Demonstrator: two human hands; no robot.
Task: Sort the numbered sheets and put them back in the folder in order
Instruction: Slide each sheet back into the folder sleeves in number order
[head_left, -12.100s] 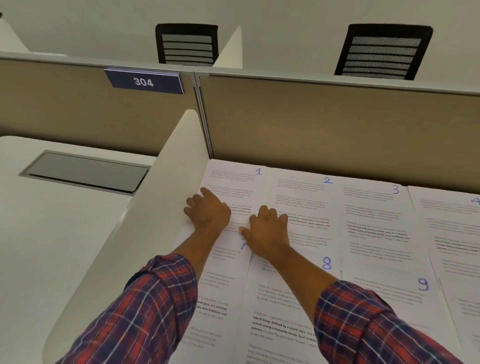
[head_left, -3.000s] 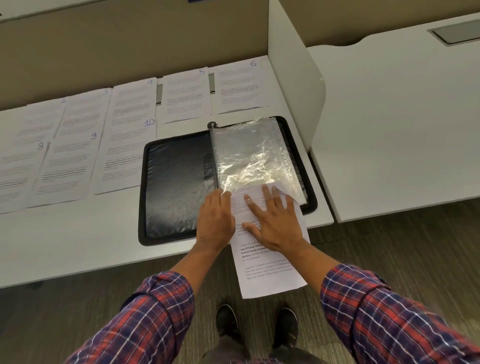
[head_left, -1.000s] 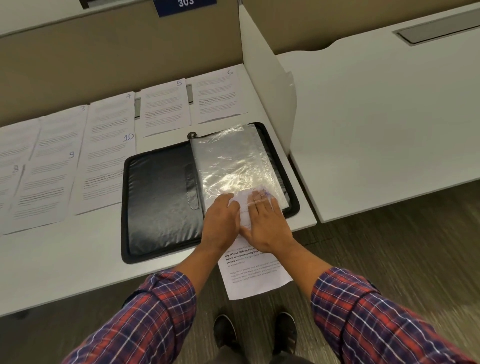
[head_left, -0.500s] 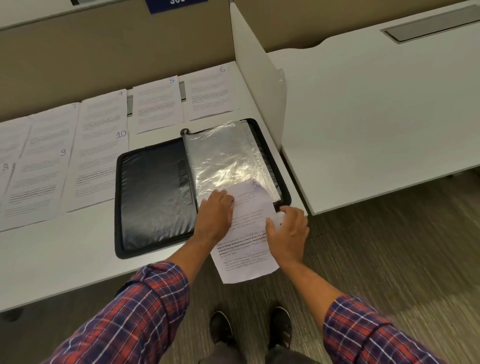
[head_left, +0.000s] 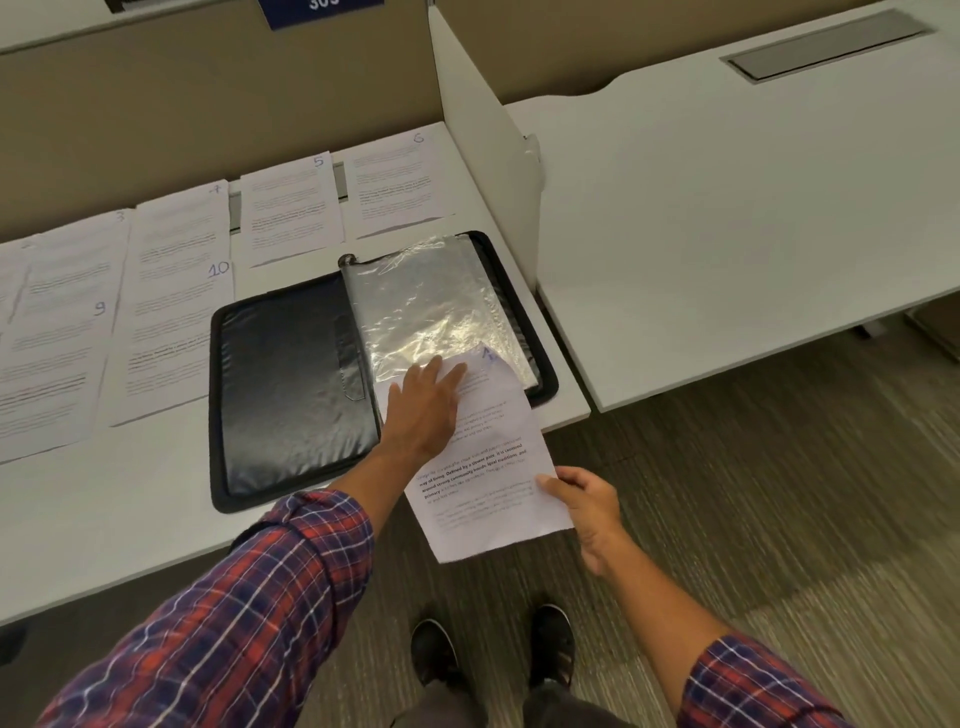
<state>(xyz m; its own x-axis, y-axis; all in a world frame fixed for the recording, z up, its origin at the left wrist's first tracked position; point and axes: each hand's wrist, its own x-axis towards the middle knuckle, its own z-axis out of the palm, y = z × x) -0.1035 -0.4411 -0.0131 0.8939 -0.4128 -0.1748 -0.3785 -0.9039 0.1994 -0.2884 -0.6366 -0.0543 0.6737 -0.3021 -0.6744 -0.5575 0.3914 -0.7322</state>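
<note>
Sheet numbered 1 (head_left: 485, 467) lies with its long axis running away from the person, far end leaning slightly left. Its numbered top end points into the near mouth of the plastic sleeve (head_left: 426, 301), top right corner buckled; its lower half overhangs the desk edge (head_left: 130, 561). The left hand (head_left: 423, 410) presses its upper left part with straight fingers. The right hand (head_left: 582, 506) pinches the lower right edge, thumb on top. The open folder (head_left: 291, 384) extends left of the left hand; further sheets (head_left: 176, 332) lie beyond it. Half a second earlier the right hand gripped the right edge higher up, beside the folder.
</note>
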